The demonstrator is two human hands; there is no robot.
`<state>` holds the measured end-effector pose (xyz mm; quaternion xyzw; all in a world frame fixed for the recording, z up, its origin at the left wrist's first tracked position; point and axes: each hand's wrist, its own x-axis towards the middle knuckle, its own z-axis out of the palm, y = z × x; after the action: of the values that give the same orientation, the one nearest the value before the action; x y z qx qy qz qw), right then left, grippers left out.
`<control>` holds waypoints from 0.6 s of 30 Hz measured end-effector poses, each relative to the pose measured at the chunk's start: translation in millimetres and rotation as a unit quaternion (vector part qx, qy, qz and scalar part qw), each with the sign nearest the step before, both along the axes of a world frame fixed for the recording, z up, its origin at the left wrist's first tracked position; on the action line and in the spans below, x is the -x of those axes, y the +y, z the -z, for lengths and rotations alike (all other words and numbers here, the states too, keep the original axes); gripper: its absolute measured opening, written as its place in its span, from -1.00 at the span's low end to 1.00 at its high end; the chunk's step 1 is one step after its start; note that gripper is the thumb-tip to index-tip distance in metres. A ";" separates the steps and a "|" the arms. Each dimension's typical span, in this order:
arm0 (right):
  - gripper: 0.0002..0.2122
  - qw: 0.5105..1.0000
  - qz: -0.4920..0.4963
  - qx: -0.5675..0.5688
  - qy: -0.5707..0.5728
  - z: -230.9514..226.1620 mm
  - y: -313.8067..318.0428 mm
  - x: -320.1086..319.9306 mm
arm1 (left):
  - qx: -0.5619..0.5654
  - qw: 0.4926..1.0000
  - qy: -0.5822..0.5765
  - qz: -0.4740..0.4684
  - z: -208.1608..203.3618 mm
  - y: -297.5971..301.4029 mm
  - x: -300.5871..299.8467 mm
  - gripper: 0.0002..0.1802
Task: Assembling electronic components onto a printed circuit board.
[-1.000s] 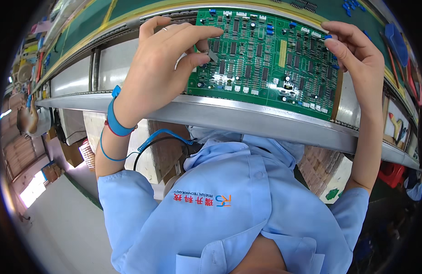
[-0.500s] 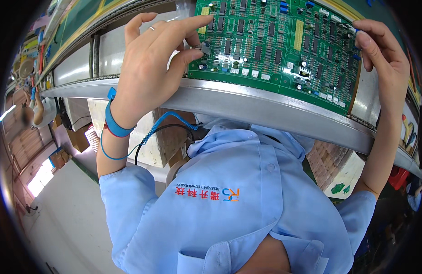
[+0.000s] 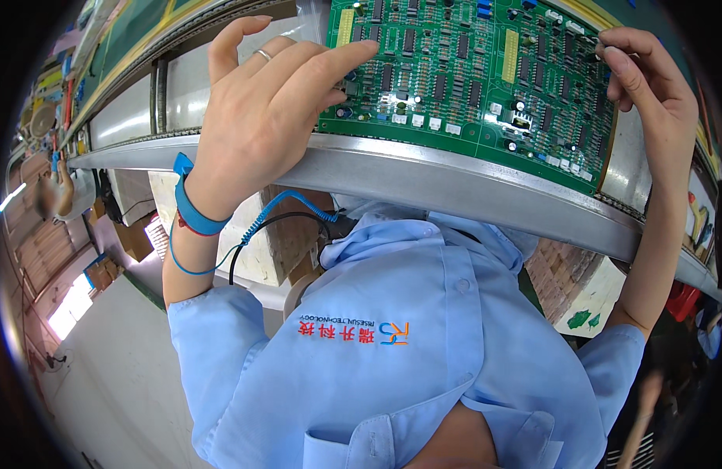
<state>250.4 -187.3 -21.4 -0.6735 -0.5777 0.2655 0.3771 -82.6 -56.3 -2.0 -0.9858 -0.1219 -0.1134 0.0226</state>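
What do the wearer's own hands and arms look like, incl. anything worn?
Both hands are ungloved. Left hand: silvery ring on one finger; blue wrist strap with something red at its edge and a coiled blue cord. Right hand: no ring or strap visible. Light blue sleeves end near the elbows, forearms bare.

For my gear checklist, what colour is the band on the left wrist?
The band is blue, clearest in the head view.

Electronics workshop: green circuit board (image 3: 474,70), metal rail (image 3: 423,166), blue wrist strap (image 3: 195,215).
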 end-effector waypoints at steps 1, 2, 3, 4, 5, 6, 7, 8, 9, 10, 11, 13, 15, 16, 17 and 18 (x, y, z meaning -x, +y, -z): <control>-0.78 1.000 -0.010 -0.012 0.014 -0.6 -1.4 -1.8 | -0.002 1.000 -0.002 0.003 -2.2 -0.2 -2.7 -0.47; -0.78 1.000 -0.007 -0.010 0.006 -3.1 -2.2 -1.5 | 0.017 1.000 -0.010 -0.013 -3.3 0.4 -4.2 -0.48; -0.78 1.000 -0.001 -0.004 0.004 -5.6 -4.0 -0.8 | 0.037 0.999 -0.018 -0.027 -4.7 1.6 -6.5 -0.48; -0.78 1.000 0.007 0.003 0.000 -8.8 -6.3 0.3 | 0.041 0.999 -0.029 -0.022 -7.4 4.9 -8.0 -0.48; -0.78 1.000 -0.011 -0.005 0.005 -1.9 3.0 7.9 | 0.072 0.996 -0.031 -0.050 -13.4 5.9 0.8 -0.47; -0.77 0.999 0.009 0.012 0.039 -7.3 1.0 15.4 | 0.114 0.991 -0.048 -0.052 -17.5 11.9 -0.1 -0.46; -0.76 0.997 0.029 0.028 0.071 -10.7 0.0 22.5 | 0.123 0.989 -0.059 -0.049 -19.5 19.6 -0.3 -0.45; -0.76 0.995 0.035 0.025 0.085 -12.0 -1.4 28.4 | 0.122 0.988 -0.077 -0.050 -19.3 29.8 0.9 -0.45; -0.75 0.994 0.028 0.019 0.099 -15.5 -2.2 35.3 | 0.122 0.987 -0.092 -0.052 -18.0 38.8 -1.2 -0.46; -0.74 0.996 0.017 0.007 0.083 -17.4 -2.7 41.5 | 0.117 0.983 -0.120 -0.071 -16.6 43.7 -7.0 -0.52; -0.73 0.998 0.006 -0.004 0.067 -19.9 -2.8 46.8 | 0.103 0.982 -0.147 -0.064 -13.6 53.3 -10.6 -0.57; -0.71 0.998 -0.043 -0.040 -0.009 -22.8 0.4 54.5 | 0.195 0.962 -0.188 -0.037 -5.7 74.8 -12.5 -0.59; -0.71 0.999 -0.040 -0.030 -0.007 -27.3 3.6 62.3 | 0.191 0.960 -0.203 -0.019 -0.4 84.6 -22.3 -0.60; -0.71 0.998 -0.045 -0.032 -0.012 -29.0 4.7 65.4 | 0.182 0.961 -0.209 -0.007 2.3 87.2 -25.1 -0.60; -0.71 0.998 -0.051 -0.034 -0.017 -29.8 6.9 67.3 | 0.185 0.959 -0.216 -0.005 4.8 88.8 -27.6 -0.60; -0.71 0.998 -0.051 -0.031 -0.024 -27.7 9.7 69.6 | 0.162 0.966 -0.200 -0.001 6.6 89.0 -28.6 -0.60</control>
<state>180.8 -177.6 6.3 -0.6372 -0.6284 0.2501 0.3695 -54.1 32.7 -8.6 -0.9334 -0.1415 -0.2873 -0.1620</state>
